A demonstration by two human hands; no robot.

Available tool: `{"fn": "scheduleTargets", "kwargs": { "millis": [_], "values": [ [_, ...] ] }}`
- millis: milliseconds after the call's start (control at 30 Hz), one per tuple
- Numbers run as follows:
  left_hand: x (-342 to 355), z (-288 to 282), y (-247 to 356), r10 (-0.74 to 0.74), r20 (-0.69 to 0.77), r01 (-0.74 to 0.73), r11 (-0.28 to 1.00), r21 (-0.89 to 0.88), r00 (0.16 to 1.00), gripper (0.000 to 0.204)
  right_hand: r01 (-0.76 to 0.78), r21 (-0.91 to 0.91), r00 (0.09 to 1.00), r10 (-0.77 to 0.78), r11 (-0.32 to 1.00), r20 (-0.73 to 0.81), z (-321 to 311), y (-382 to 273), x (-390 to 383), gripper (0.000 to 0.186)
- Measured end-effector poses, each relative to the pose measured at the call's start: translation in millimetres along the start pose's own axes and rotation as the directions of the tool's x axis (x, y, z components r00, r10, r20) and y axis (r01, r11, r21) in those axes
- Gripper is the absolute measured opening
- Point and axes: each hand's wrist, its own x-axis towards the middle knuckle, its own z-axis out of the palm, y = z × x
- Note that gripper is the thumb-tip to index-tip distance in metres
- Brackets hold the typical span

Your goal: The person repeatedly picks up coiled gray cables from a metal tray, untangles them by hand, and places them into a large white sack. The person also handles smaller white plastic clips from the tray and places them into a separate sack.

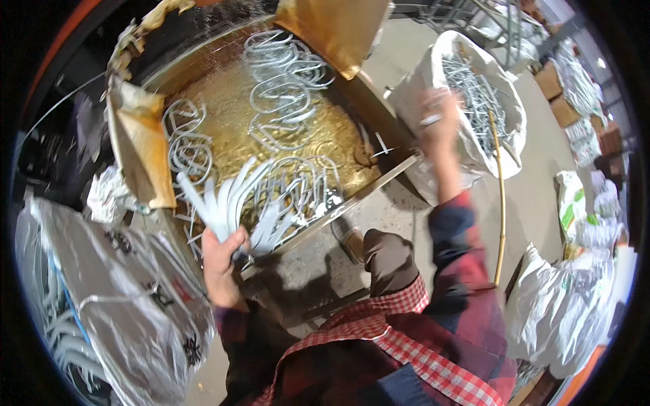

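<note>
My left hand (223,257) grips a fanned bundle of flat pale grey strips (220,199) at the near left of a metal tank (389,172) holding murky yellowish liquid. Piles of bent pale grey loops (281,101) lie inside, at back and left, with more standing along the near side. My right hand (437,122) is motion-blurred at the left rim of a white sack (514,142) full of thin metal pieces (474,101); its fingers are too smeared to read.
Stained boards (142,149) lean at the tank's edges. A wrapped bundle (115,284) fills the lower left. A bamboo pole (501,223) leans beside the sack. More white bags (562,304), brown boxes (562,108) and a metal frame (508,34) stand on the right.
</note>
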Motion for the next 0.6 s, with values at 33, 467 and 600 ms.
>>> {"fn": "scheduleTargets", "kwargs": {
  "millis": [33, 467, 600],
  "values": [
    [-4, 18, 8, 0.058, -0.076, -0.066, 0.992, -0.110, 0.995, 0.033, 0.366, -0.707, 0.930, -0.255, 0.605, 0.263, -26, -21, 37, 0.020],
    [7, 59, -56, 0.511, 0.394, -0.555, 0.210, 0.805, 0.764, 0.004, -0.845, -0.017, 0.373, 0.612, 0.534, 0.697, 52, 44, -81, 0.075],
    [-2, 59, -69, 0.440, 0.492, -0.581, 0.089, 0.809, 0.751, 0.023, -0.900, 0.288, 0.436, 0.627, 0.328, 0.645, 100, 72, -159, 0.075]
  ]
}}
